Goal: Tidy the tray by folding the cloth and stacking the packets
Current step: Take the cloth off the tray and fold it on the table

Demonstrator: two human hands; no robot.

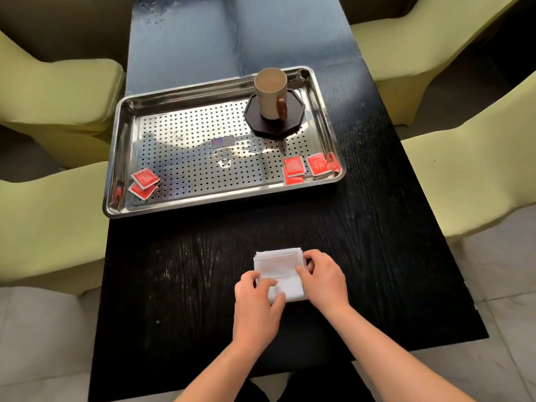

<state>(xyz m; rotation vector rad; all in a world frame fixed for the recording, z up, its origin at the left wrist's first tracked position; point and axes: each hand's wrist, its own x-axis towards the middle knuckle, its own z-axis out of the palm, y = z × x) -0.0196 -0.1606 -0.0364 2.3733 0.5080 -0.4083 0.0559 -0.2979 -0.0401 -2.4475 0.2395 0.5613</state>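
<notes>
- Folding in hand: white cloth point(280, 274), already reduced to a small layered rectangle, lying on the black table point(185, 285) near the person, well apart from the tray.
- Left hand point(256, 297): fingers curled over the cloth's near-left part, thumb under its near edge; it appears to pinch a corner of the cloth.
- Right hand point(324, 278): fingers bent over the cloth's right edge, pressing or pinching the layers; exact contact cannot be told.
- Advice, as judgement: line up the edges before creasing, hold one side flat while the other carries the fold over, then smooth outward so the layers do not slip.
- Steel tray point(121, 134): perforated floor, farther up the table.
- Red packets, left group point(144, 182): two overlapping, tray's near-left corner.
- Red packets, right group point(307, 167): several, loosely overlapping, near-right corner; not yet stacked.
- Cup point(269, 92): upright on a dark octagonal coaster point(252, 123), far-right of tray.
- Writing: packet print and a small sticker point(222, 142) at tray centre, both too small to read.
</notes>
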